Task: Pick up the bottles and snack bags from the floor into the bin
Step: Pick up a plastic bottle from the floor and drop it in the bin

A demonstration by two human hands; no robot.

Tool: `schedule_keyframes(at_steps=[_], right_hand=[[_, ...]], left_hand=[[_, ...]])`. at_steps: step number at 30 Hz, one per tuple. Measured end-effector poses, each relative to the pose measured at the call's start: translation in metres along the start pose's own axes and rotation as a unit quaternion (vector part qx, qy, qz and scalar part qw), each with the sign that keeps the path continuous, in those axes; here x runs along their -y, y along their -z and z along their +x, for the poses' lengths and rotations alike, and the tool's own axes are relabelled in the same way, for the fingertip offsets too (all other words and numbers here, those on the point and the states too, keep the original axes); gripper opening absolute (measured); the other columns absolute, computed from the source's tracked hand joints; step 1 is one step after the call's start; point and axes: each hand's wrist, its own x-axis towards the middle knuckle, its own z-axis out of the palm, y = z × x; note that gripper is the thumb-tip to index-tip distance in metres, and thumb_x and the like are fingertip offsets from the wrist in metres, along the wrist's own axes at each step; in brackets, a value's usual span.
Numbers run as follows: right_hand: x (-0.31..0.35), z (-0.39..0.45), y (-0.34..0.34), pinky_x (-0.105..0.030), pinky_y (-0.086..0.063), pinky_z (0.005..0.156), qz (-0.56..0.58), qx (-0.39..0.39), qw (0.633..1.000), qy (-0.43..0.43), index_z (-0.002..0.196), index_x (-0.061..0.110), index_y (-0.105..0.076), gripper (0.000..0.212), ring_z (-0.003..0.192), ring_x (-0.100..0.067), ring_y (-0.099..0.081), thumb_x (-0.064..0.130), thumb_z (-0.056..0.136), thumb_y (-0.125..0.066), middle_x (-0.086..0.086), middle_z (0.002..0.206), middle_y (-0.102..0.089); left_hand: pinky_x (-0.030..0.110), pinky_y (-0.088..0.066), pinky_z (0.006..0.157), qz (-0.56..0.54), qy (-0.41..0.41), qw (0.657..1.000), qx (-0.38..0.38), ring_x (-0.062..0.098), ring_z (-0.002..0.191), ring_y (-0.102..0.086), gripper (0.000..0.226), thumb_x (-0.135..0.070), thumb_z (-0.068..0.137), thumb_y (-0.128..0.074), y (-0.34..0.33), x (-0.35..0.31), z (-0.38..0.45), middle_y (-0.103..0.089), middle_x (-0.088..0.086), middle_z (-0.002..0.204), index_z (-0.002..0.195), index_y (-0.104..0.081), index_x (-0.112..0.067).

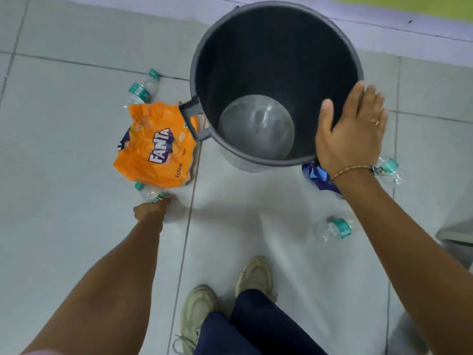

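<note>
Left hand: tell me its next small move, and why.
Probably lift the clear bottle and carry it over the bin's rim. The left hand already has its grip on that bottle on the floor, and the bin looks empty.

We see a floor (76,252) of large pale grey tiles with dark grout lines, a lighter raised strip (384,24) along its far edge, and a yellow-green band (409,3) beyond it.
</note>
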Motion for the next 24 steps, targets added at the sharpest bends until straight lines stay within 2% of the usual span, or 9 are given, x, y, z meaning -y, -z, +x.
schedule_keyframes(at_steps=[3,6,8,11,14,17,19,21,24], right_hand=[[0.002,0.001,-0.002,-0.041,-0.003,0.12,0.005,-0.007,1.0,-0.004,0.15,0.009,-0.009,0.067,0.148,-0.031,-0.006,0.049,0.098,-0.019,-0.016,0.159,-0.013],[0.004,0.0,0.004,-0.042,-0.005,0.121,0.006,0.004,1.0,-0.008,0.15,0.007,-0.008,0.066,0.148,-0.031,-0.006,0.047,0.099,-0.02,-0.017,0.159,-0.012],[0.008,-0.002,0.015,-0.042,-0.006,0.121,0.004,0.022,1.0,-0.007,0.149,0.004,-0.007,0.067,0.148,-0.031,-0.004,0.045,0.099,-0.022,-0.017,0.159,-0.008],[0.011,0.0,0.023,-0.044,-0.009,0.121,-0.004,0.06,0.998,0.005,0.149,0.0,-0.005,0.067,0.147,-0.032,-0.004,0.041,0.1,-0.025,-0.019,0.159,-0.005],[0.012,0.01,0.036,-0.043,-0.009,0.12,-0.008,0.106,0.994,0.012,0.149,0.0,-0.004,0.066,0.148,-0.03,-0.003,0.039,0.1,-0.025,-0.017,0.16,-0.004],[0.009,0.02,0.043,-0.041,-0.009,0.121,-0.005,0.137,0.99,0.016,0.149,0.002,-0.002,0.064,0.148,-0.028,-0.002,0.037,0.101,-0.024,-0.014,0.16,-0.002],[0.008,0.027,0.045,-0.04,-0.01,0.121,0.0,0.148,0.989,0.021,0.149,0.004,-0.001,0.063,0.148,-0.027,-0.002,0.037,0.101,-0.024,-0.013,0.16,-0.001],[0.009,0.031,0.044,-0.04,-0.012,0.121,0.004,0.155,0.988,0.021,0.15,0.005,0.0,0.063,0.148,-0.027,-0.003,0.037,0.101,-0.025,-0.012,0.16,-0.001],[0.007,0.032,0.04,-0.04,-0.014,0.12,0.013,0.148,0.989,0.018,0.15,0.007,0.0,0.064,0.148,-0.028,-0.005,0.038,0.101,-0.026,-0.012,0.161,-0.002]], left_hand=[[0.043,-0.047,0.1,-0.069,-0.002,0.997,0.039,0.038,0.12,-0.055,0.067,-0.041,0.08,-0.07,-0.008,0.007,0.003,-0.055,0.021,0.132,0.131,-0.049,-0.001],[0.042,-0.051,0.094,-0.125,0.053,0.989,0.052,0.038,0.111,-0.059,0.068,-0.037,0.076,-0.075,0.0,0.016,-0.017,-0.058,0.02,0.126,0.128,-0.048,-0.004],[0.042,-0.051,0.092,-0.143,0.034,0.989,0.035,0.038,0.11,-0.059,0.067,-0.031,0.075,-0.077,0.009,0.019,-0.059,-0.058,0.021,0.122,0.127,-0.046,-0.002],[0.032,-0.05,0.083,-0.179,-0.091,0.979,0.035,0.03,0.102,-0.061,0.058,-0.02,0.075,-0.078,0.026,0.014,-0.147,-0.059,0.011,0.11,0.121,-0.046,-0.005],[0.005,-0.045,0.066,-0.211,-0.268,0.939,0.036,0.007,0.085,-0.061,0.052,-0.013,0.077,-0.076,0.055,-0.024,-0.24,-0.059,-0.003,0.1,0.119,-0.047,-0.01],[0.002,-0.047,0.065,-0.229,-0.384,0.892,0.064,-0.001,0.086,-0.063,0.049,-0.016,0.077,-0.077,0.076,-0.079,-0.292,-0.06,-0.013,0.1,0.118,-0.048,-0.015],[0.006,-0.051,0.068,-0.186,-0.425,0.882,0.08,-0.004,0.088,-0.064,0.049,-0.023,0.077,-0.078,0.073,-0.119,-0.3,-0.062,-0.013,0.102,0.116,-0.049,-0.02],[0.014,-0.052,0.077,-0.11,-0.442,0.886,0.088,0.004,0.093,-0.063,0.054,-0.028,0.077,-0.077,0.058,-0.156,-0.297,-0.064,-0.004,0.112,0.122,-0.049,-0.017],[0.022,-0.043,0.082,0.027,-0.395,0.907,0.146,0.014,0.101,-0.058,0.057,-0.026,0.079,-0.075,0.014,-0.197,-0.283,-0.062,0.006,0.122,0.128,-0.048,-0.012]])
